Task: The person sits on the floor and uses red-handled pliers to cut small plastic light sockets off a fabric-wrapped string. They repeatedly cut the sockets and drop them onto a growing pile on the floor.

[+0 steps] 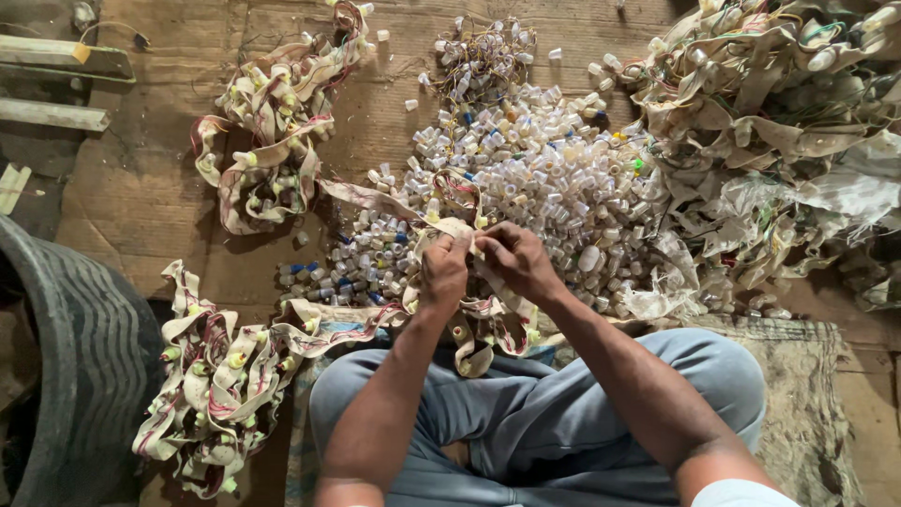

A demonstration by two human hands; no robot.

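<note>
In the upper right of the frame we see a huge tangle of dirty strips and wires (779, 122), in the middle a big heap of little white caps (535, 178), and at the left edge a dark tub (66, 357). A long cloth strip (282, 329) with small caps stuck on it runs from the lower left up to the middle. There our left hand (443, 272) and right hand (516, 261) meet, both closed tight, fingers pinching the strip.
</note>
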